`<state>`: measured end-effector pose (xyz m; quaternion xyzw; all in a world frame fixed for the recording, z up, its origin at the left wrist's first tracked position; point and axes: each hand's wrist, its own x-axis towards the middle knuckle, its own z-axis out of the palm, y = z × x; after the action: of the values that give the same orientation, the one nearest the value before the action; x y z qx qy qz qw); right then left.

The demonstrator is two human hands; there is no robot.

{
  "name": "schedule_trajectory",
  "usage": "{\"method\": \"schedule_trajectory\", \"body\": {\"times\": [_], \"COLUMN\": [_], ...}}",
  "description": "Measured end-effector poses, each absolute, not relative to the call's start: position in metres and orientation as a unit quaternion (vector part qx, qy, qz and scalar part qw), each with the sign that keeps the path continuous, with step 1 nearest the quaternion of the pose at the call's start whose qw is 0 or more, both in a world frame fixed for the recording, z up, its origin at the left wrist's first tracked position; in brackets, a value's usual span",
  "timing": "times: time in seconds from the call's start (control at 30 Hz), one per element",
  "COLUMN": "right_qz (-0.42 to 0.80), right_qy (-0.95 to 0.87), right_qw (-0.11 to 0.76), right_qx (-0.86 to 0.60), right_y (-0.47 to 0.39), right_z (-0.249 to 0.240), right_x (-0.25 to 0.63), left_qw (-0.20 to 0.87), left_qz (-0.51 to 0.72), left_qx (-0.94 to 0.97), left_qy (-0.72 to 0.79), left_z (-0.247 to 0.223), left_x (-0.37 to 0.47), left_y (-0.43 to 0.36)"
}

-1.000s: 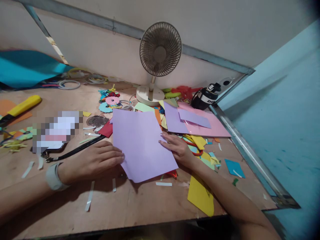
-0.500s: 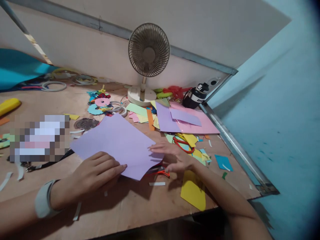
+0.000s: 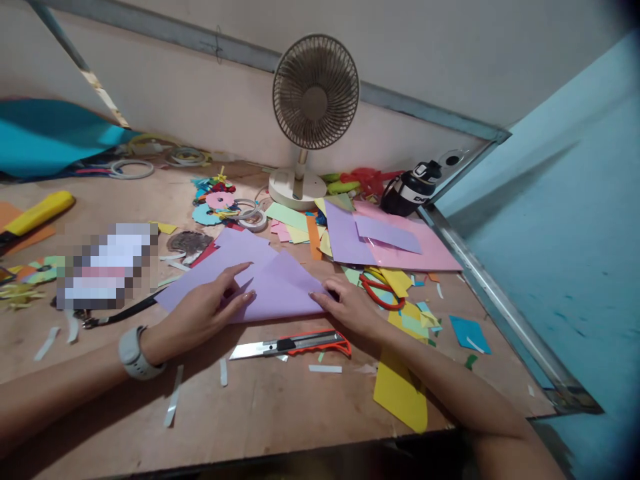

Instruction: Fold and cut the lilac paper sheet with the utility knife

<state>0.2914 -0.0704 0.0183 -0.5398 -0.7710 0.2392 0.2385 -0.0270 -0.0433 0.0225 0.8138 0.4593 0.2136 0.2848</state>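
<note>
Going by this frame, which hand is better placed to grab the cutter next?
Probably the right hand: the orange handle end of the cutter lies near it, while the exposed blade points toward the left hand's side.

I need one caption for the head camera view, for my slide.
Left hand and right hand at a folded purple sheet, a utility knife lying in front.

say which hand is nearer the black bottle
Right. The right hand is at the purple paper, in front and left of the black bottle; the left hand, also at the paper, is farther left.
</note>
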Motion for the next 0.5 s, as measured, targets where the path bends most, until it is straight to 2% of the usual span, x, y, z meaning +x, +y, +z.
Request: {"method": "schedule_trajectory", "body": {"times": [0.1, 0.27, 0.4, 0.5], "right_qz": [0.232, 0.211, 0.211, 0.221], "right_qy": [-0.762, -0.765, -0.768, -0.760], "right_qw": [0.193, 0.146, 0.133, 0.150], "right_qx": [-0.573, -0.591, -0.591, -0.593], "right_y": [-0.063, -0.054, -0.048, -0.046], "right_z": [0.025, 0.028, 0.026, 0.024], "right_x": [0.287, 0.280, 0.279, 0.278], "left_qw": [0.219, 0.021, 0.004, 0.004], "left_qz": [0.183, 0.184, 0.159, 0.119], "left_qx": [0.842, 0.912, 0.954, 0.964], "left_qy": [0.458, 0.365, 0.255, 0.239], "left_z": [0.018, 0.008, 0.002, -0.002], "left_x": [-0.030, -0.030, -0.019, -0.011], "left_y": [-0.041, -0.039, -0.047, -0.054]}}
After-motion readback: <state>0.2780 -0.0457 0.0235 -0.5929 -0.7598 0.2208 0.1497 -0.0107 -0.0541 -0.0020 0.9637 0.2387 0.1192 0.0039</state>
